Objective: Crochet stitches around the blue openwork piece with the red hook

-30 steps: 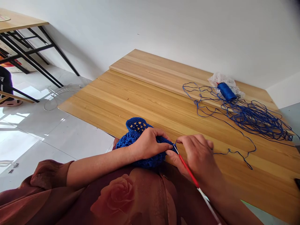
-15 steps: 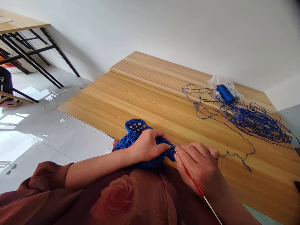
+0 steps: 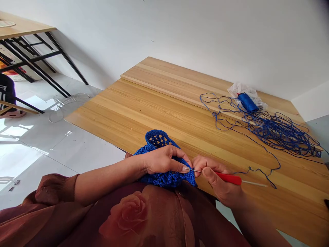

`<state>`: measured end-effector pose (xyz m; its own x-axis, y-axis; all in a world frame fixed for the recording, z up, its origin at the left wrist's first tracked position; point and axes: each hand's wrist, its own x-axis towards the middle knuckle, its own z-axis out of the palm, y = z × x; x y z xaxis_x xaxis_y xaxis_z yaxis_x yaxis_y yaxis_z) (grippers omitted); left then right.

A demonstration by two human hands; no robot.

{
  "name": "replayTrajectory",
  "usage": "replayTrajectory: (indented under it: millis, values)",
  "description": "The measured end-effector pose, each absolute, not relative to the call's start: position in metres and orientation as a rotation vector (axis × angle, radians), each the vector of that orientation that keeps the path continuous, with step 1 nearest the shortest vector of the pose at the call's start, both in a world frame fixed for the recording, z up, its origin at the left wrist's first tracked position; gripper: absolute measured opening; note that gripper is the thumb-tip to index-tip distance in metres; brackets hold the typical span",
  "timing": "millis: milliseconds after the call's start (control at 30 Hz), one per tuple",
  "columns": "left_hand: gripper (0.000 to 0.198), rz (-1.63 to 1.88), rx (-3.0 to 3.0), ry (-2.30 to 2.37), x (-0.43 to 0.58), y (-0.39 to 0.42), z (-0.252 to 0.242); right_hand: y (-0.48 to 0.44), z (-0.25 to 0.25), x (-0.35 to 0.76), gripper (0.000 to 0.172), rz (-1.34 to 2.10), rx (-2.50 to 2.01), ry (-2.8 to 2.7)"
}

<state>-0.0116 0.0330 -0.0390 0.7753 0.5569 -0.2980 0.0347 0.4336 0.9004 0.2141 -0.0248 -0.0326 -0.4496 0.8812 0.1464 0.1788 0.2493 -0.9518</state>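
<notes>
My left hand [image 3: 164,160] grips a blue crocheted piece [image 3: 156,139] with an open mesh top, holding it at the table's near edge. My right hand [image 3: 216,175] pinches a red-handled crochet hook [image 3: 228,178] close to the left thumb. Its thin metal shaft reaches the crocheted edge, and its far end sticks out to the right. A loose tangle of blue thread [image 3: 277,133] spreads across the table and trails towards my right hand. Its blue spool [image 3: 247,102] lies on a crumpled clear plastic bag [image 3: 240,90].
The hands work over the edge of a long pine board table [image 3: 154,106] set against a white wall. A wire hoop [image 3: 69,106] stands on the tiled floor. Another table [image 3: 23,29] with black metal legs and a dark-clad person [image 3: 6,94] are at the far left.
The hook has swung from pointing down towards me to lying almost level, pointing right. My right hand has shifted right, and the crocheted piece has turned slightly.
</notes>
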Motion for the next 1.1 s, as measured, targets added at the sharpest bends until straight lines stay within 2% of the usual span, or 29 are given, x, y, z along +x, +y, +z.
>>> replayTrajectory:
  millis: [167,500,567,667,767,867,1000,1100]
  values:
    - [0.035,0.413,0.894,0.758,-0.006,0.031,-0.044,-0.031,-0.049,0.206,0.023,0.655,-1.022,-1.974]
    - [0.023,0.554,1.472,0.887,-0.003,0.028,-0.036,-0.029,-0.043,0.205,0.016,0.097,-1.170,-2.229]
    - [0.018,0.580,1.542,0.866,-0.002,0.025,-0.035,-0.026,-0.039,0.205,0.029,0.075,-1.181,-2.259]
    - [0.011,0.598,1.604,0.818,0.000,0.022,-0.034,-0.021,-0.037,0.201,0.045,0.378,-1.195,-2.266]
    - [0.011,0.621,1.608,0.829,0.002,0.021,-0.035,-0.018,-0.038,0.199,0.041,0.542,-1.241,-2.236]
    - [0.016,0.609,1.526,0.877,0.001,0.024,-0.036,-0.022,-0.035,0.204,0.031,0.210,-1.297,-2.226]
    - [0.023,0.614,1.428,0.887,0.000,0.027,-0.038,-0.030,-0.028,0.206,0.003,-0.094,-1.269,-2.230]
    - [0.024,0.615,1.369,0.861,-0.001,0.027,-0.039,-0.033,-0.028,0.203,0.008,-0.088,-1.248,-2.234]
